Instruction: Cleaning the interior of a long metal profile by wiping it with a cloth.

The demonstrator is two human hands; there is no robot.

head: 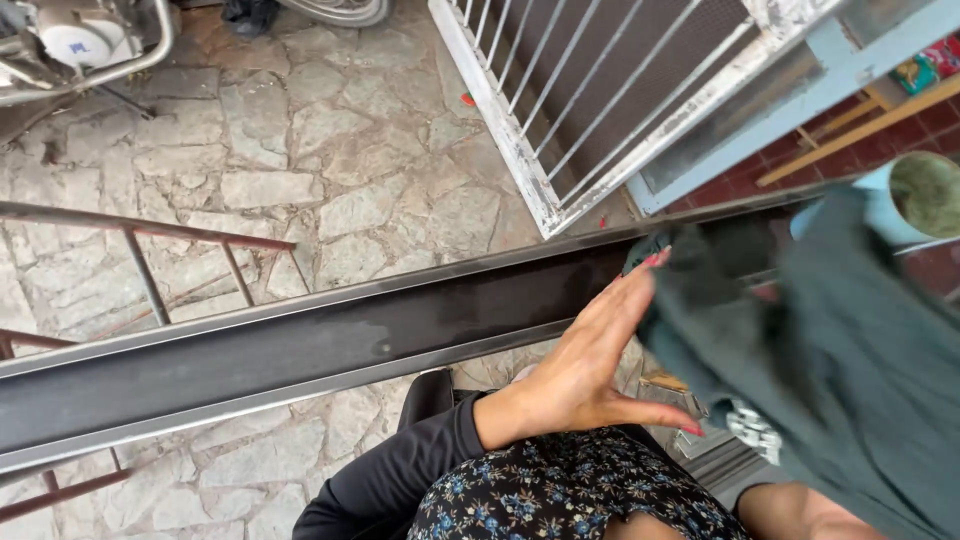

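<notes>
Left hand [585, 365] at lower centre of the frame: fingers spread flat, fingertips pressing the dark green cloth [830, 350] against the dark metal rail [300, 350] running diagonally across the frame. Cloth drapes down the right side. Right hand hidden behind the cloth; state cannot be told

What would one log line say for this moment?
left hand: flat against dark cloth | cloth: draped over metal beam | right hand: unseen

One dark metal beam [300, 350], one grey-green garment [850, 370], one white barred gate [600, 110], one visible hand [590, 370], one green-rimmed bucket [925, 195].
</notes>
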